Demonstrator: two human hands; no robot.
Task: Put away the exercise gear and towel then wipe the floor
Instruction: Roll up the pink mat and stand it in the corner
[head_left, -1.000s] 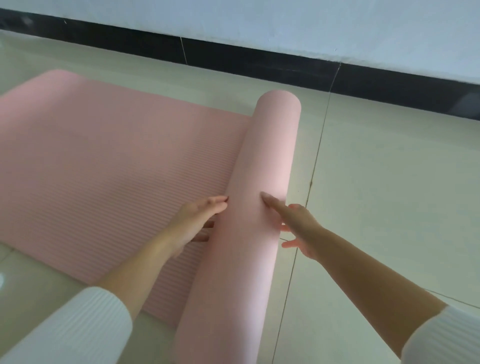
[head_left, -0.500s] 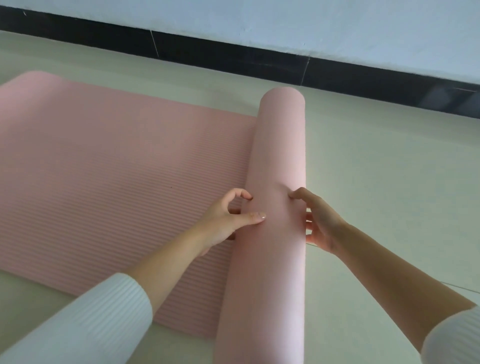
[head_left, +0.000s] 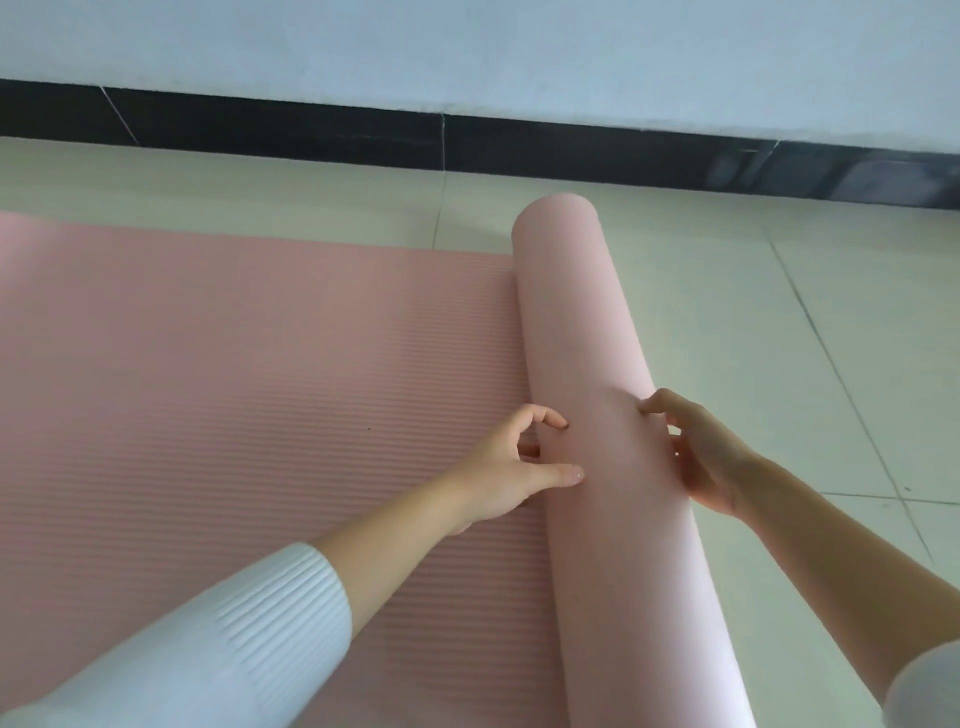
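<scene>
Against smooth pink roll (head_left: 587, 338) of ribbed foam mat (head_left: 260, 389): left hand (head_left: 511, 467), right hand (head_left: 701, 457)

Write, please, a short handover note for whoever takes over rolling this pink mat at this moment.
Left hand: thumb and curled fingertips press the left side of the roll.
Right hand: fingers curl over its right side.
Pink mat: partly rolled on the tiled floor near the wall, flat part stretching left.
Done: one end rolled up.
Left: finish rolling, stow it, put away the towel (not in view), wipe the floor.
</scene>
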